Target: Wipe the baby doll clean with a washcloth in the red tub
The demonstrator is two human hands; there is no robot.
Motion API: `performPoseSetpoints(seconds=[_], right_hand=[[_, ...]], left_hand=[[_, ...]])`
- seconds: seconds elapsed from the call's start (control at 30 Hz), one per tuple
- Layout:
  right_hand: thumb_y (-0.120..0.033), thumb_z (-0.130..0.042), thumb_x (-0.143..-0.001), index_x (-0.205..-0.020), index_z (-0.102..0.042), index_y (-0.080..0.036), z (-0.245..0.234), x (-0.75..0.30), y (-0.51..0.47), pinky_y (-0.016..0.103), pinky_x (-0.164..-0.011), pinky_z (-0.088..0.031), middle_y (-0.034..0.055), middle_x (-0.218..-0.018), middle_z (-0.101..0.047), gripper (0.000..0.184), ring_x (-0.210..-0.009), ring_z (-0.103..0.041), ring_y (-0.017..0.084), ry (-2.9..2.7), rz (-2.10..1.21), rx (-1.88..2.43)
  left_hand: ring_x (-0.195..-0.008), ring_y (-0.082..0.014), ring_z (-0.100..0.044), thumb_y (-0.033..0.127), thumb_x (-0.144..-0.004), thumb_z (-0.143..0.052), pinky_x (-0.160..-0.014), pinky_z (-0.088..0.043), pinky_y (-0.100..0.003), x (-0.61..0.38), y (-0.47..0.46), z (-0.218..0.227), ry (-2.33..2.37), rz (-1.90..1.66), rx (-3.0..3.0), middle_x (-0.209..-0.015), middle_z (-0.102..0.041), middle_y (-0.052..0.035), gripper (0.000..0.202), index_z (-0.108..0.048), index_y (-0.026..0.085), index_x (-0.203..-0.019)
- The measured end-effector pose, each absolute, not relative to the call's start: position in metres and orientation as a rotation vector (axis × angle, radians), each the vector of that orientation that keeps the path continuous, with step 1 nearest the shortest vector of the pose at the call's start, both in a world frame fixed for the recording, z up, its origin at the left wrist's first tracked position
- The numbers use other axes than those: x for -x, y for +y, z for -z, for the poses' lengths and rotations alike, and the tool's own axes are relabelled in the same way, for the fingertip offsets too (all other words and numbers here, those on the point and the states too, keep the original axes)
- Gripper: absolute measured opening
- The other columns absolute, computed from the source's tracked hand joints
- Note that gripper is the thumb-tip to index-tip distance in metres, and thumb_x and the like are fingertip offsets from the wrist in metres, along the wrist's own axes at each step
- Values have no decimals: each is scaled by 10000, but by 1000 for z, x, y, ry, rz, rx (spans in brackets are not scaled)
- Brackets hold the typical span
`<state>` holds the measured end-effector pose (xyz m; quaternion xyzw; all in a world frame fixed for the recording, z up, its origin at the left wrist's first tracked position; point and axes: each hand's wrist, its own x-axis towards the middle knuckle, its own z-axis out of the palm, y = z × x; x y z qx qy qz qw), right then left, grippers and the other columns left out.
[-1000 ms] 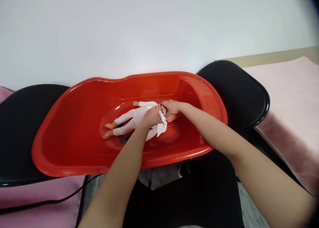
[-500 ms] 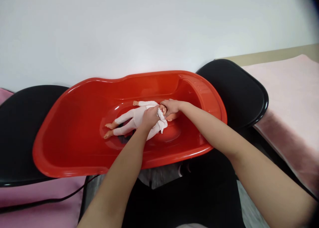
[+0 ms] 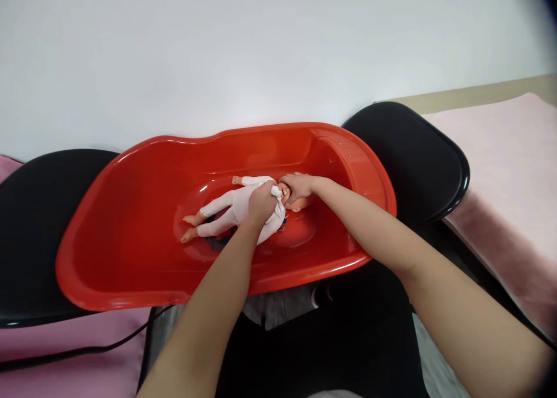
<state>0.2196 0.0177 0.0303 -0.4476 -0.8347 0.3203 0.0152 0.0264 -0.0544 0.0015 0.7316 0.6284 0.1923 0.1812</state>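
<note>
A baby doll (image 3: 243, 203) in a white outfit lies on its back inside a red baby bathtub (image 3: 122, 235), feet to the left and head to the right. Bunched in my left hand (image 3: 263, 202) is a small white cloth (image 3: 277, 195), held over the doll's neck and upper chest. My right hand (image 3: 299, 186) is curled round the doll's head, its fingers by the face and partly covering it. A dark object (image 3: 215, 242) shows beneath the doll's legs; I cannot make out its kind.
Black seats (image 3: 407, 160) flank the tub, one on the right and another black seat (image 3: 39, 230) on the left. A white wall (image 3: 243, 55) rises behind. Pink covers (image 3: 500, 160) lie at the far right and lower left, where a black cable (image 3: 87, 350) runs.
The white cloth, earlier spread loosely by the doll's chin and shoulder, is now gathered up in my left hand. My right hand stays at the doll's head.
</note>
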Motion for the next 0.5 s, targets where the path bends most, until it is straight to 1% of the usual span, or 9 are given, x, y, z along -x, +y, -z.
performPoseSetpoints(seconds=[0.1,0.17,0.3,0.4,0.5], right_hand=[[-378,-986,-646,-1184,-704,-227,-32,-218,16,392,-1062,-476,80,-1228,-766,625,-1207,-637,326,-2667,-921,1390],[-444,-984,-637,-1203,-701,-260,-34,-217,15,402,-1026,-502,75,-1227,-756,659,-1202,-647,349,-2727,-871,1389],[-586,-921,-679,-1249,-668,-278,-40,-214,12,449,-978,-542,101,-1302,-705,696,-1210,-651,385,-2839,-794,1397],[-598,-898,-709,-1304,-637,-262,-44,-213,10,478,-1007,-548,123,-1361,-674,732,-1253,-638,392,-2884,-755,1411],[-591,-896,-722,-1323,-631,-256,-46,-213,9,479,-1018,-550,125,-1366,-672,737,-1268,-637,393,-2885,-752,1417]], left_hand=[[-1247,-294,-662,158,-1009,-517,-1027,-475,-369,-26,-52,8,1753,-513,-2090,-1322,-756,-132,328,-682,201,-1288],[-1252,-299,-664,129,-984,-530,-1054,-479,-375,-24,-51,14,1743,-467,-2123,-1321,-754,-134,350,-678,194,-1295],[-1314,-302,-633,69,-965,-477,-1113,-468,-389,-21,-50,17,1763,-446,-2144,-1395,-718,-161,431,-661,161,-1343],[-1357,-297,-607,48,-973,-420,-1153,-451,-396,-18,-52,13,1809,-453,-2093,-1468,-680,-176,505,-617,135,-1430],[-1368,-318,-602,100,-1009,-389,-1175,-436,-420,-12,-54,12,1886,-437,-2024,-1499,-655,-196,542,-551,114,-1525]])
